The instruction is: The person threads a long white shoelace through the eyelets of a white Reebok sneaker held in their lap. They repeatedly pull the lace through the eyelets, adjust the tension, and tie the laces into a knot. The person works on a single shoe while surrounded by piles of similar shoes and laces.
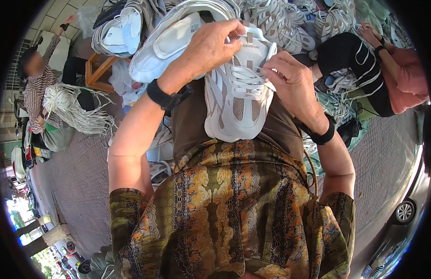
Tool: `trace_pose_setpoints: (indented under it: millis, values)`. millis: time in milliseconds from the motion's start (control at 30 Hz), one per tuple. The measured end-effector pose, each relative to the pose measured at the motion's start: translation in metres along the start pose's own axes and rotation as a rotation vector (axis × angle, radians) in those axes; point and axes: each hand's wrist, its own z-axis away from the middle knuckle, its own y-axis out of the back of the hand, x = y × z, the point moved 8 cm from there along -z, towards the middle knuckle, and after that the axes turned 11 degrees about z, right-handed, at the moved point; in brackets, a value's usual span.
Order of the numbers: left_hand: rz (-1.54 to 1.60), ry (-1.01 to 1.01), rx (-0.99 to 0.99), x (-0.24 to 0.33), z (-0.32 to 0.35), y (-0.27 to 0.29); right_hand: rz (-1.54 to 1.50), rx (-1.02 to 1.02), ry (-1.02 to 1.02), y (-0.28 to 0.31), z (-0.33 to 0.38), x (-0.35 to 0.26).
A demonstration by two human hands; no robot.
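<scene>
Across my lap lies a white sneaker upper (238, 114) with beige mesh, its toe pointing toward me. White shoelace (245, 80) crosses its front in several rows. My left hand (213, 44) is closed at the far left edge, thumb and fingers pinching beside the tongue (249, 49); what exactly lies between them is partly hidden. On the other side, my right hand (290, 76) pinches at the row of eyelets, with a piece of lace at its fingertips. Whether a sole lies under the upper cannot be seen.
Stacked white uppers (166, 46) rise just beyond my left hand. Laced beige-and-white shoes (276, 23) are heaped at the far side. A person holding a bundle of laces (78, 109) is at left, beside a wooden stool (97, 72). Another person (401, 69) sits at right.
</scene>
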Motion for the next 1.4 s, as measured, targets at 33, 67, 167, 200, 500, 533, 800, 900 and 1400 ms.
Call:
trace_pose_setpoints:
  millis: [33, 67, 167, 200, 500, 533, 800, 900, 1400]
  values:
    - [0.045, -0.007, -0.013, -0.007, 0.0, -0.003, 0.034, 0.027, 0.007, 0.0, -0.001, -0.003]
    - [0.09, -0.014, -0.026, -0.016, -0.001, -0.004, 0.094, 0.05, 0.032, 0.0, -0.002, -0.006]
    - [0.234, 0.021, -0.091, -0.033, -0.009, -0.006, 0.258, 0.077, 0.103, -0.001, -0.005, -0.012]
    - [0.282, 0.044, -0.113, -0.037, -0.009, -0.007, 0.297, 0.058, 0.128, -0.003, -0.005, -0.015]
    - [0.446, 0.106, -0.161, -0.045, -0.013, -0.016, 0.591, -0.031, 0.326, -0.017, -0.017, -0.031]
    - [0.472, 0.131, -0.156, -0.044, -0.012, -0.015, 0.599, -0.048, 0.344, -0.019, -0.019, -0.032]
    - [0.551, 0.158, -0.096, -0.043, -0.003, -0.017, 0.304, -0.12, 0.391, -0.022, -0.025, -0.027]
    - [0.527, 0.162, -0.106, -0.04, -0.002, -0.016, 0.254, -0.043, 0.331, -0.022, -0.022, -0.024]
    - [-0.046, -0.381, 0.156, 0.008, 0.037, 0.005, 0.51, 0.089, 0.385, -0.026, -0.014, -0.04]
